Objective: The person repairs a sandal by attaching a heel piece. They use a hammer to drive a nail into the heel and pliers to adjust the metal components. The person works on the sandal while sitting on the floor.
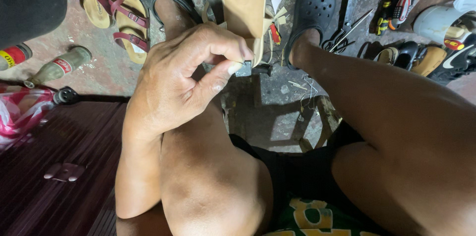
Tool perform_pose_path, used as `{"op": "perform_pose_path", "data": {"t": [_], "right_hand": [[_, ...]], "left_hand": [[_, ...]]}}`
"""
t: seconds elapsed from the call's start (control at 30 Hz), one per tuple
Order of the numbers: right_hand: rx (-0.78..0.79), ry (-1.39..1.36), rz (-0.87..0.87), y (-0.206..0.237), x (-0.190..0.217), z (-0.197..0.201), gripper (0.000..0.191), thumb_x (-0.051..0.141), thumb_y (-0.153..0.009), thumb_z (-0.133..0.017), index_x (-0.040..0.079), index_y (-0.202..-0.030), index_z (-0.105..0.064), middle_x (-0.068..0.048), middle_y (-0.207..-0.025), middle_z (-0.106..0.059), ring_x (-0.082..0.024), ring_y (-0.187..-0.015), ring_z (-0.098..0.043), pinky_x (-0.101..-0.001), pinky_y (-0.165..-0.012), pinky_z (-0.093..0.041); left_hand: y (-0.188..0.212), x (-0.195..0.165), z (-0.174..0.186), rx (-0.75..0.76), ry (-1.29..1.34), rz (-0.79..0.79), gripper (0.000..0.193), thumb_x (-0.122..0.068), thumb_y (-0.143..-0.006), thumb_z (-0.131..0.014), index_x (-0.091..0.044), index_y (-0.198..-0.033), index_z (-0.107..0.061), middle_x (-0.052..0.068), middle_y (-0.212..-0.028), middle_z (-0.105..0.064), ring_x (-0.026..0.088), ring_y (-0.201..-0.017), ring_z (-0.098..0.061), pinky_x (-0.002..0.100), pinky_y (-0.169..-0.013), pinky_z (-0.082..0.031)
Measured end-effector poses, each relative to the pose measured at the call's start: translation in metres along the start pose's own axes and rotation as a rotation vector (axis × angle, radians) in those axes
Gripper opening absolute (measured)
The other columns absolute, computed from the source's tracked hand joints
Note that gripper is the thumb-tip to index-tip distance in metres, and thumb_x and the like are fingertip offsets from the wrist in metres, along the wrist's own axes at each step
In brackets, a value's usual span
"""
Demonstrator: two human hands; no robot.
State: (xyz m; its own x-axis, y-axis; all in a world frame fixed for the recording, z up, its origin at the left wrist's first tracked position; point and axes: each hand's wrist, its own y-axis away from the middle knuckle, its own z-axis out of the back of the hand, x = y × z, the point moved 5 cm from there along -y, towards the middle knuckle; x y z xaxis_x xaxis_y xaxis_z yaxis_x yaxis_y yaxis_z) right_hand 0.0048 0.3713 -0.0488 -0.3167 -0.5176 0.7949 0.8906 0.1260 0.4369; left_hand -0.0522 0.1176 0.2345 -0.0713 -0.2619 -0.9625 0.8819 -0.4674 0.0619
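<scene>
The left hand [183, 75] is pinching a small dark heel tip [244, 69] against the tan heel [242, 3]; that fingertip grip is looking slight, so it could slip and drop.

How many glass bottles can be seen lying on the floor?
2. One clear bottle with a red label lies left of the left hand. A second bottle shows at the left edge, partly cut off. Others may be hidden.

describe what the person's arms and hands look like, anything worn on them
Only one hand shows, the left by its place in the picture. It and its forearm are bare: no sleeve, glove, watch or ring in sight. The thumbnail is short and pale. The other hand is out of view.
</scene>
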Motion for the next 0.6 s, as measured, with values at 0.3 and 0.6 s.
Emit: {"op": "perform_pose_path", "data": {"t": [0.3,0.6], "right_hand": [[0.003,0.010,0.004,0.000,0.000,0.001,0.049,0.028,-0.089,-0.075,-0.010,-0.112,-0.053,-0.021,-0.107,-0.057,-0.028,-0.096,-0.058,-0.0392,-0.091,-0.050],[0.005,0.008,0.011,0.000,-0.001,0.001,0.053,0.029,-0.086,-0.075,-0.011,-0.112,-0.052,-0.022,-0.106,-0.057,-0.030,-0.095,-0.058,-0.0406,-0.089,-0.050]], "left_hand": [[0.000,-0.004,-0.001,-0.011,-0.057,-0.008,0.010,-0.006,-0.110,-0.069,-0.005,-0.117,-0.061,0.005,-0.114,-0.071,0.013,-0.099,-0.075,0.023,-0.086,-0.063],[-0.005,-0.017,-0.005,-0.070,-0.268,-0.158,0.021,-0.004,-0.104,-0.074,-0.007,-0.117,-0.058,0.006,-0.110,-0.067,0.021,-0.099,-0.070,0.033,-0.087,-0.060]]}}
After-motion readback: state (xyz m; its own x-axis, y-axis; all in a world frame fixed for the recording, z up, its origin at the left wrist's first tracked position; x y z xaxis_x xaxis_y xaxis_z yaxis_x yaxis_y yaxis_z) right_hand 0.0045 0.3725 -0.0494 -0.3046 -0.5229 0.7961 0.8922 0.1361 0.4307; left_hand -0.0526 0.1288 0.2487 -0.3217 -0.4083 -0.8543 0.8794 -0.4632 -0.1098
